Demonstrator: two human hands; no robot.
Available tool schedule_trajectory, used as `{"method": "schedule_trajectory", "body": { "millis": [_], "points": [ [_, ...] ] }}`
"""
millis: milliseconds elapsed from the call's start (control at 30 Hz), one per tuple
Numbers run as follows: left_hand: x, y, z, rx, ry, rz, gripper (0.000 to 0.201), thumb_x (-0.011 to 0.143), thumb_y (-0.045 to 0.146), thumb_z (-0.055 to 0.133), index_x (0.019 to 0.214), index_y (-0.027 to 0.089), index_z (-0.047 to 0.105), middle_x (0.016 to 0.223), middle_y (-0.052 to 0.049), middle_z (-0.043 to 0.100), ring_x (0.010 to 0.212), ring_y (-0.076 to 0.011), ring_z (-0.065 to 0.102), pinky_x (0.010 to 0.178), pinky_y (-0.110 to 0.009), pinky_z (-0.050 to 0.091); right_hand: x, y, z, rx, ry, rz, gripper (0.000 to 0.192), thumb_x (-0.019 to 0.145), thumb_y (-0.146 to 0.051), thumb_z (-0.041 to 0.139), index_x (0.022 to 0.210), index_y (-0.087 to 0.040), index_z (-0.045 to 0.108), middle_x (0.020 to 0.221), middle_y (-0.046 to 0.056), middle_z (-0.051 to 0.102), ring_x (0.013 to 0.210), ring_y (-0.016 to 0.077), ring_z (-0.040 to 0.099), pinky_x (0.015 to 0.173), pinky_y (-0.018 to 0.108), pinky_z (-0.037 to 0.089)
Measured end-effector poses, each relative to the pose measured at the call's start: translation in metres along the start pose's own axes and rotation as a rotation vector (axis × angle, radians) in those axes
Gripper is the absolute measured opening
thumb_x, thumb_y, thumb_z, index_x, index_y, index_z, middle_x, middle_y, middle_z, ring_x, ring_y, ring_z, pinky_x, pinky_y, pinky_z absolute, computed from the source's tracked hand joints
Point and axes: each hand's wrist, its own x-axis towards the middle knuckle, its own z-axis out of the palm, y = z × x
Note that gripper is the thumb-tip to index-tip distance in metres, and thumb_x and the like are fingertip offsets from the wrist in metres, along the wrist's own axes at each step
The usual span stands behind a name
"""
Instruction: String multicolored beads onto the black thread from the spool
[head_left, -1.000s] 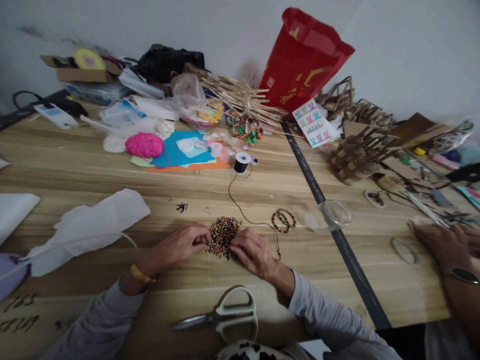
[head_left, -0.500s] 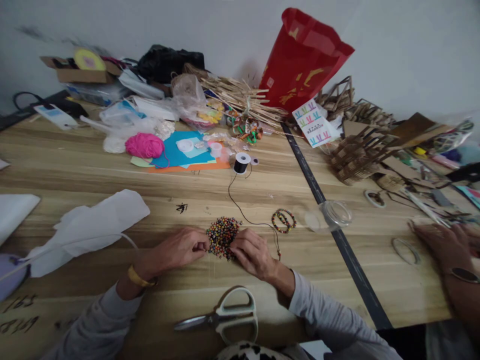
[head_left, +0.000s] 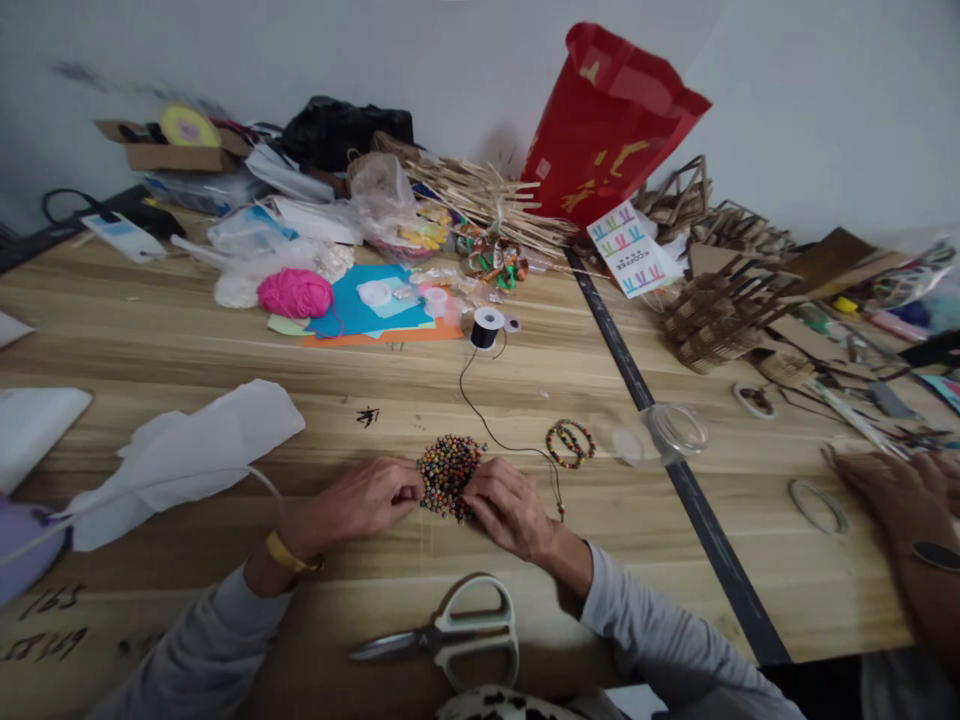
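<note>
Head view: both hands rest on the pale wooden table (head_left: 187, 340) at either side of a small heap of multicoloured beads (head_left: 448, 474). The left hand (head_left: 367, 497) has its fingertips pinched together at the heap's left edge, touching the beads; whether a single bead sits between them is too small to tell. The right hand (head_left: 507, 503) lies curled at the heap's right edge, fingers bent down onto the beads, seemingly nipping the thin black cord (head_left: 480, 415) that runs up to the black spool of thread (head_left: 486, 327).

Against the pictures from a moment ago, little has altered: the whole view has slid slightly, and the left fingertips have drawn closer into the heap, while the right hand has hardly stirred. That reads as slow, fine picking at the beads rather than any larger move.

Just right of the heap lies a finished beaded bracelet (head_left: 570, 443), and beyond it a clear glass jar on its side (head_left: 675, 430). White-handled scissors (head_left: 457, 634) lie near the table edge, a crumpled white tissue sheet (head_left: 187, 450) to the left. Another person's hand (head_left: 896, 485) rests at far right
</note>
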Motion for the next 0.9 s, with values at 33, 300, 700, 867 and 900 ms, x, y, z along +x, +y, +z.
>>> {"method": "schedule_trajectory", "body": {
  "millis": [33,300,700,867,900],
  "points": [
    [0.000,0.000,-0.001,-0.003,0.003,-0.008,0.015,0.073,0.008,0.050,0.070,0.015,0.062,0.068,-0.001,0.059,0.063,-0.0138,0.051,0.061,-0.023,0.035,0.000,0.000,0.000,0.002,0.004,-0.003,0.006,0.089,-0.014,0.051,0.092,-0.016,0.056,0.084,0.007,0.062,0.081,0.0163,0.056,0.071,0.029,0.049],
    [0.004,0.007,0.000,-0.406,0.127,-0.162,0.012,0.074,0.018,0.053,0.073,0.012,0.064,0.063,-0.002,0.062,0.056,-0.0113,0.053,0.055,-0.020,0.042,0.005,-0.004,-0.002,-0.005,0.027,-0.018,0.006,0.090,-0.014,0.050,0.091,-0.016,0.056,0.080,0.007,0.061,0.078,0.0160,0.055,0.071,0.028,0.049],
    [0.013,0.011,0.019,-0.844,0.108,-0.171,0.014,0.068,0.024,0.065,0.072,0.012,0.061,0.069,-0.003,0.066,0.065,-0.0125,0.060,0.065,-0.022,0.048,0.006,-0.007,-0.003,-0.027,0.018,-0.129,0.005,0.088,-0.012,0.052,0.091,-0.014,0.055,0.080,0.008,0.062,0.078,0.0178,0.055,0.069,0.029,0.049],
    [0.012,0.011,0.020,-0.865,0.080,-0.160,0.015,0.068,0.025,0.067,0.073,0.012,0.062,0.071,-0.004,0.068,0.068,-0.0132,0.062,0.067,-0.023,0.049,0.005,-0.007,-0.003,-0.037,0.015,-0.123,0.005,0.089,-0.013,0.051,0.091,-0.013,0.055,0.079,0.008,0.062,0.078,0.0175,0.055,0.068,0.029,0.049],
    [0.012,0.011,0.020,-0.866,0.078,-0.159,0.015,0.069,0.025,0.067,0.073,0.011,0.062,0.072,-0.005,0.068,0.068,-0.0133,0.062,0.067,-0.023,0.049,0.005,-0.007,-0.002,-0.037,0.012,-0.122,0.005,0.089,-0.013,0.051,0.091,-0.014,0.055,0.080,0.008,0.062,0.079,0.0175,0.055,0.069,0.029,0.049]
  ]
}}
